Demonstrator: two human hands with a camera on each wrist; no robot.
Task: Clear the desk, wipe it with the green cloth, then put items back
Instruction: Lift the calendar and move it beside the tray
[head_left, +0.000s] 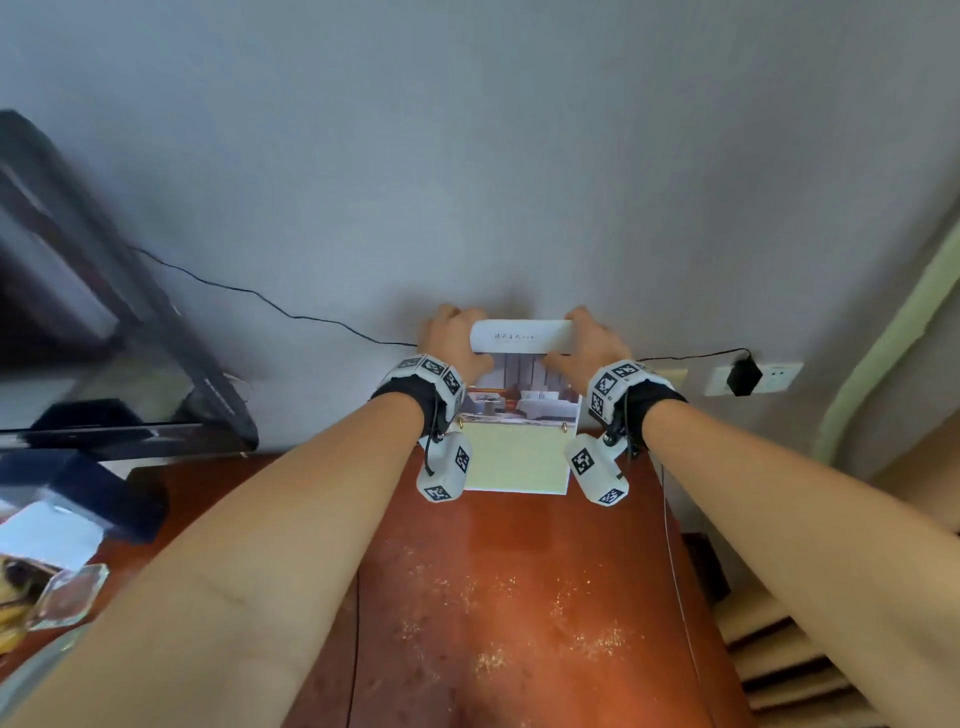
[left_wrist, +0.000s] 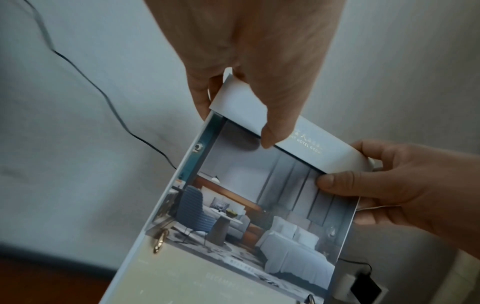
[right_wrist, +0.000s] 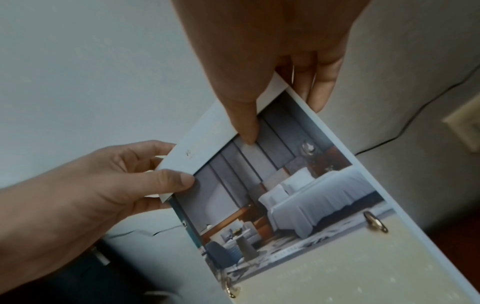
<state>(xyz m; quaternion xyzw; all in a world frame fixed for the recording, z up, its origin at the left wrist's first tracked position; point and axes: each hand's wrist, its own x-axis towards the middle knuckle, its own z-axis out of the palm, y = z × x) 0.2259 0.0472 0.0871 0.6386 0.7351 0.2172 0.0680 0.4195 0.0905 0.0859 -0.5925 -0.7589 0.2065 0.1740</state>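
A ring-bound desk calendar (head_left: 519, 415) with a hotel bedroom photo stands at the far edge of the reddish wooden desk (head_left: 519, 597), against the grey wall. My left hand (head_left: 454, 338) pinches the left end of its white top strip, thumb in front and fingers behind. My right hand (head_left: 589, 338) pinches the right end the same way. The left wrist view shows the calendar (left_wrist: 259, 205) with my left hand (left_wrist: 246, 92) above it and my right hand (left_wrist: 389, 181) at the side. In the right wrist view my right hand (right_wrist: 259, 92) and left hand (right_wrist: 116, 181) pinch the calendar (right_wrist: 298, 195). No green cloth is in view.
Pale crumbs (head_left: 493, 660) lie scattered on the desk's near part. A dark screen (head_left: 104, 312) leans at the left, its thin cable (head_left: 260, 296) running along the wall. Dark boxes (head_left: 104, 493), white paper (head_left: 47, 535) and a glass dish (head_left: 67, 597) sit at the left. A plugged wall socket (head_left: 744, 376) is at the right.
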